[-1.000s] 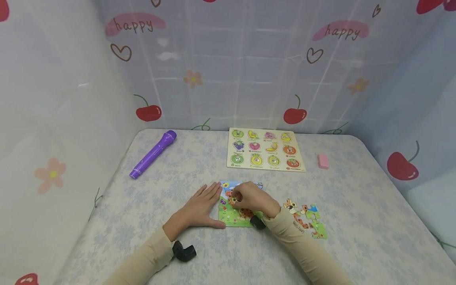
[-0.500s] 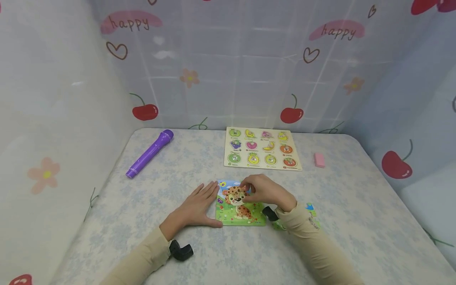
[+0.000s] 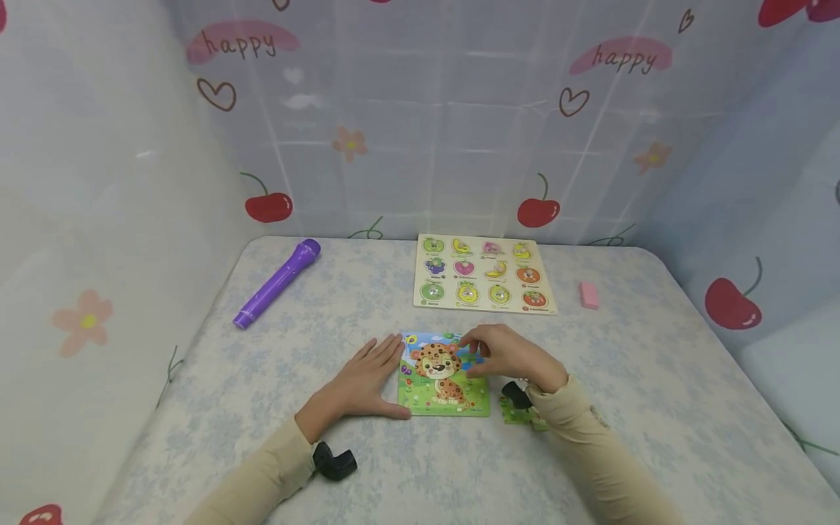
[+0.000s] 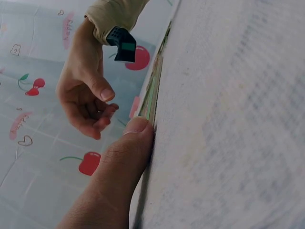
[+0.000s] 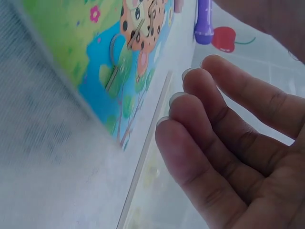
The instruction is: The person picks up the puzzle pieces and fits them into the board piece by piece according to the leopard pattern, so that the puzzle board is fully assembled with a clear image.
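Observation:
A square leopard jigsaw puzzle [image 3: 444, 390] lies flat on the table, its green and blue scene showing. My left hand [image 3: 359, 379] rests spread against its left side, fingertips at the upper left edge and thumb near the lower left corner. In the left wrist view the thumb [image 4: 119, 167] touches the puzzle's edge. Over the upper right corner hovers my right hand [image 3: 512, 355], its fingers loosely bent and apart from the thumb, holding nothing. Dark seams cross the leopard's head in the right wrist view. Loose puzzle pieces [image 3: 514, 413] lie right of the puzzle, partly hidden under the right wrist and sleeve.
Behind the puzzle lies a wooden fruit board [image 3: 484, 274]. A purple toy microphone [image 3: 277, 284] rests at the back left, and a pink eraser-like block [image 3: 588, 295] at the back right. Printed curtains [image 3: 394, 109] stand round the table's back and sides.
My right hand has moved from the leopard's face rightward to the upper right corner, its fingers parting. The leopard's face is uncovered; the forearm now covers most loose pieces. The left hand stays put.

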Available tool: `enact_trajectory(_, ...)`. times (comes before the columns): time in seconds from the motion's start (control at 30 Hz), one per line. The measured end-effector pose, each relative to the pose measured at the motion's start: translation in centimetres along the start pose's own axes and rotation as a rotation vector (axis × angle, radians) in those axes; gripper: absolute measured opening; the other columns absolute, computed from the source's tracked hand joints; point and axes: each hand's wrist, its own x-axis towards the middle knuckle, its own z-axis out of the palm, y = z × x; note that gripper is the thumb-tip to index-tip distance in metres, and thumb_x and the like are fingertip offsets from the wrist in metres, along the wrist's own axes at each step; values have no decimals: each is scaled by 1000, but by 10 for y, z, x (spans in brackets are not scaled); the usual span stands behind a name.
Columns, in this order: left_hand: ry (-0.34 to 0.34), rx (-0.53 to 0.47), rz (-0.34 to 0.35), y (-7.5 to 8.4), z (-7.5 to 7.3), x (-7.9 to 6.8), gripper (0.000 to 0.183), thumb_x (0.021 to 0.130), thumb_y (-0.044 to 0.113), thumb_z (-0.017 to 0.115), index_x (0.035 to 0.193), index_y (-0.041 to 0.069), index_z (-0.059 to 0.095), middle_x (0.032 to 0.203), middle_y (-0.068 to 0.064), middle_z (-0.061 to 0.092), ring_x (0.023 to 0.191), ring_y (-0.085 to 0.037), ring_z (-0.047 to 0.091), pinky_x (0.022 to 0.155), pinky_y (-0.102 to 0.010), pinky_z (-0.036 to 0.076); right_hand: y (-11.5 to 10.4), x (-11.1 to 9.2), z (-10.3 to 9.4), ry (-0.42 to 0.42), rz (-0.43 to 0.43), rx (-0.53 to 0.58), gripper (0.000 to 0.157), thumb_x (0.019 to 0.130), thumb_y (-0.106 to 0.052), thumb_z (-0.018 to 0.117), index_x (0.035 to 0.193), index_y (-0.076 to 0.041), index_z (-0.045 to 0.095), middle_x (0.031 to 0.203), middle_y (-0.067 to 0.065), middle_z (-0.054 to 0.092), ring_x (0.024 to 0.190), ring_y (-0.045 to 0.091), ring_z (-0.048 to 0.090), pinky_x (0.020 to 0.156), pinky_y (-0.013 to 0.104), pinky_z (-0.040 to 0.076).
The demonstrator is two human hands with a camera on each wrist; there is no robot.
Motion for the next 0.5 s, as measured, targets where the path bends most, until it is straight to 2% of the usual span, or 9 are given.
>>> enact_trajectory(0.2, -6, -1, -5, 0, 0, 0, 124, 73, 86, 51, 157, 5, 8, 165, -9, 6, 154, -21, 6, 125, -46, 7, 15, -15, -7, 6, 56, 21, 46, 79, -24, 81, 118, -4, 67, 97, 6, 66, 85, 21, 57, 69, 27, 48)
enact_trajectory(0.5, -19, 10, -14, -1, 3, 0, 125, 72, 87, 49, 157, 6, 5, 165, -7, 4, 154, -20, 3, 125, -44, 5, 40, -38, -12, 24, 154, -1, 45, 77, -24, 83, 115, -6, 67, 95, 3, 63, 83, 16, 53, 70, 28, 47)
